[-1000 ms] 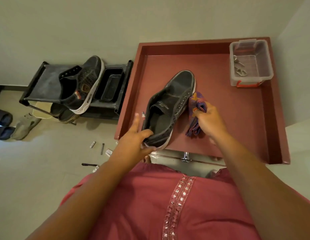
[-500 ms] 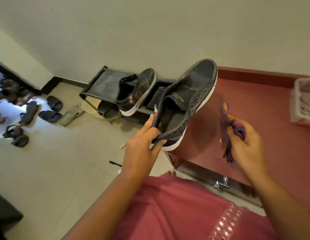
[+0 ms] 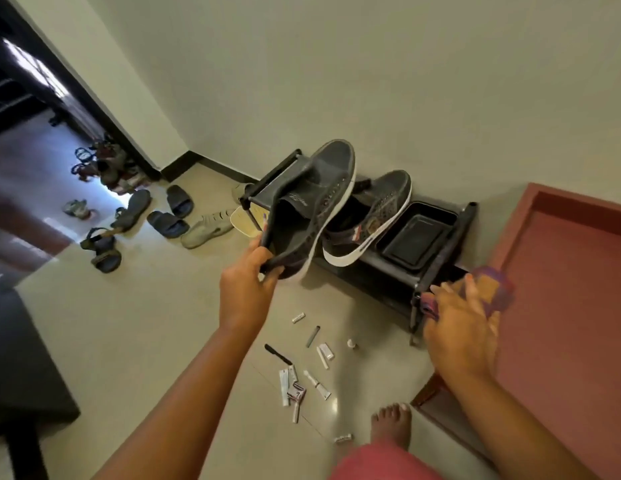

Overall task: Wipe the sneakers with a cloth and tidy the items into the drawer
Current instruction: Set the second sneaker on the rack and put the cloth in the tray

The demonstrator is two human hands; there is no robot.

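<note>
The left hand point(image 3: 248, 289) grips a dark sneaker point(image 3: 311, 206) by its heel, fingers point(image 3: 271, 271) curled round the rim, and holds it in the air over the left end of a low black shoe rack point(image 3: 437, 271), toe pointing away. A second dark sneaker point(image 3: 375, 216) with a white sole lies on the rack's top shelf, just right of the held one. Right of it on the same shelf sits a black tray point(image 3: 414, 242); nothing shows inside it.

The right hand point(image 3: 458, 327) holds a purple and orange cloth point(image 3: 489, 289) near the rack's right post, fingers closed on the bunched cloth, though blur hides the exact grip. Further right lies the open reddish-brown drawer point(image 3: 565, 282); the part in view holds nothing.

On the floor point(image 3: 146, 323) near the rack lie scattered small tubes and packets point(image 3: 295, 386) and a black comb-like tool point(image 3: 278, 355). A bare foot point(image 3: 390, 424) stands near them. Far left, sandals and slippers point(image 3: 167, 216) lie by a doorway.
</note>
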